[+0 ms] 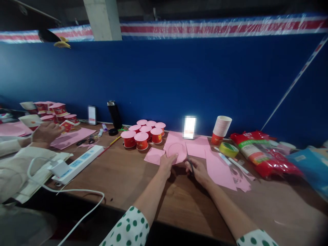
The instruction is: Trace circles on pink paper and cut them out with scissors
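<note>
My left hand (167, 163) pinches the lower edge of a round pink paper disc (176, 151) held just above the wooden table (123, 184). My right hand (197, 169) is closed on the dark handles of a pair of scissors (189, 163), whose blades point up along the disc's right edge. Pink paper sheets (217, 167) lie under and beside both hands. Just beyond stands a cluster of red paper cups with pink lids (143, 135).
A stack of white-rimmed cups (221, 128) and a yellow-green tape roll (229, 149) stand at right, with red packages (266, 153). A white power strip (79, 163) and cable lie at left. Another person's hand (46, 133) holds a red cup (67, 125) there. A black flask (114, 114) stands at the blue wall.
</note>
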Demonstrator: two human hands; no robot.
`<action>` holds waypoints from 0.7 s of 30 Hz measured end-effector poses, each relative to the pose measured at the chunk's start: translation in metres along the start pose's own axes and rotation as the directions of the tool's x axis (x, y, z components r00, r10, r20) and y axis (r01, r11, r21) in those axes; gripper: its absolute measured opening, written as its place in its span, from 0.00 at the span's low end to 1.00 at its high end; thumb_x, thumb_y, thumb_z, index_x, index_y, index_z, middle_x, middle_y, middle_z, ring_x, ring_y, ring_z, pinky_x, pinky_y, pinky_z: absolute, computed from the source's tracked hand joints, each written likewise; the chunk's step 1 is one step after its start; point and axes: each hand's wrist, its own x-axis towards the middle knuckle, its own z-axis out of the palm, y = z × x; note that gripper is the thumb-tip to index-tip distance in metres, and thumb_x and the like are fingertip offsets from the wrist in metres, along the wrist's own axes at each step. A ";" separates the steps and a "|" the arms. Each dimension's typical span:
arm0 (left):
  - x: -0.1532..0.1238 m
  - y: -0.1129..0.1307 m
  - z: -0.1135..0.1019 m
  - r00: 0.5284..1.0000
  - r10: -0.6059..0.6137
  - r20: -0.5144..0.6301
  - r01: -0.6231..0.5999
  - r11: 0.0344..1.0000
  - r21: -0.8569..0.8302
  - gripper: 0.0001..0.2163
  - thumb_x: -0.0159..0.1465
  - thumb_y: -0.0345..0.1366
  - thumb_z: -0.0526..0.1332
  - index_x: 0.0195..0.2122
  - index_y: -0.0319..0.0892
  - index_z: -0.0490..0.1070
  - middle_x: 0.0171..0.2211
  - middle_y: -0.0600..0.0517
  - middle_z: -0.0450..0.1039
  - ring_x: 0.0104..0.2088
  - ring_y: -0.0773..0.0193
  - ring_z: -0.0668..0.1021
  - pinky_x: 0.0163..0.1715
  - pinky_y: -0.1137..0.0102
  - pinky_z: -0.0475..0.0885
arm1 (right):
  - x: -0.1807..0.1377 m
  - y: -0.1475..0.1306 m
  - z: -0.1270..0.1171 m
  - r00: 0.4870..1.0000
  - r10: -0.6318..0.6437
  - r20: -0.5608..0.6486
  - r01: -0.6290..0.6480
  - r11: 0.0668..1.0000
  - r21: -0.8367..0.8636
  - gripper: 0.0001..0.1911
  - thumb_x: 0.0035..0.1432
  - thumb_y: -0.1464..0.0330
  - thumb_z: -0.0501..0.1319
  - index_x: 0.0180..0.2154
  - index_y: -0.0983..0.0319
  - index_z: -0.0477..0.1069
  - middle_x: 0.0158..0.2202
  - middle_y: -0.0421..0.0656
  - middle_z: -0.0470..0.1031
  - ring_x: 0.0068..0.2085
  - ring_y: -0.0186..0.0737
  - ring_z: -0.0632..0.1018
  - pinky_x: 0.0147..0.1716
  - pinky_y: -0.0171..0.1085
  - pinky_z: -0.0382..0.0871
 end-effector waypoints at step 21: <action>-0.001 0.004 0.000 1.000 -0.024 -0.006 0.024 1.000 -0.013 0.20 0.44 0.40 0.72 0.35 0.32 0.75 0.30 0.42 0.78 0.29 0.59 0.79 0.33 0.66 0.73 | 0.000 0.001 0.000 1.000 -0.027 -0.007 0.026 0.998 -0.059 0.20 0.56 0.54 0.57 0.40 0.63 0.71 0.19 0.37 0.68 0.20 0.32 0.69 0.18 0.31 0.62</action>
